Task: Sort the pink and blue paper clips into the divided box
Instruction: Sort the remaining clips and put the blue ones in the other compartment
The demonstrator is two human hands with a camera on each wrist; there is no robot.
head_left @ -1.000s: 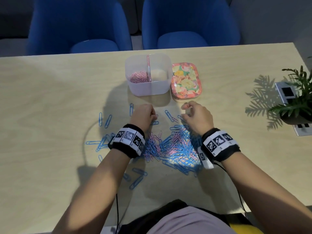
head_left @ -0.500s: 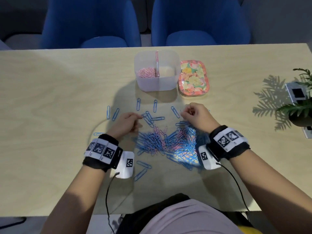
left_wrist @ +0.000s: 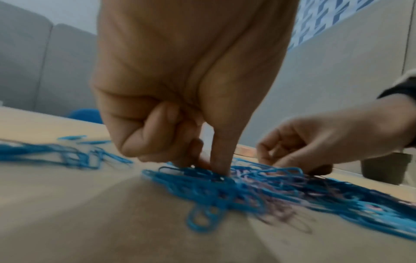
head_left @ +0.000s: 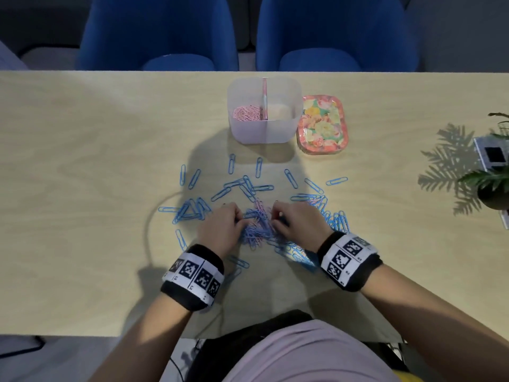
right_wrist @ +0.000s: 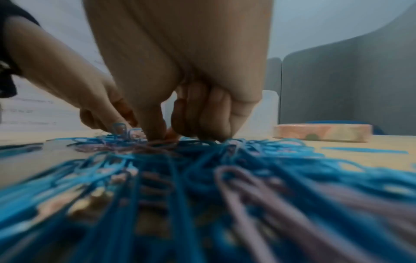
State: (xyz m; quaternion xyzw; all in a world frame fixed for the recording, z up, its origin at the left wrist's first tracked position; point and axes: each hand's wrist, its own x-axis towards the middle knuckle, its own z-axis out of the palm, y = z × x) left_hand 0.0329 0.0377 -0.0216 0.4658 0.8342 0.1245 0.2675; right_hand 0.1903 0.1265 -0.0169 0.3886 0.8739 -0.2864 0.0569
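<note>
A clear divided box (head_left: 293, 92) stands at the back of the table, with pink paper clips (head_left: 246, 113) in its left compartment; no clips show in the right one. A mixed pile of blue and pink paper clips (head_left: 257, 230) lies in front of me. My left hand (head_left: 239, 220) and right hand (head_left: 276, 219) dig into the pile's middle, close together. In the left wrist view the left hand (left_wrist: 209, 167) pinches clips with thumb and forefinger, the other fingers curled. The right hand (right_wrist: 164, 137) pinches clips the same way.
Loose blue clips (head_left: 232, 164) are scattered between the pile and the box. A floral lid (head_left: 322, 125) lies right of the box. A potted plant (head_left: 493, 186) stands at the table's right edge. Two blue chairs (head_left: 157, 31) stand beyond the far edge.
Both hands have drawn back from the far side of the pile and come together over its middle, their fingertips now buried in the clips.
</note>
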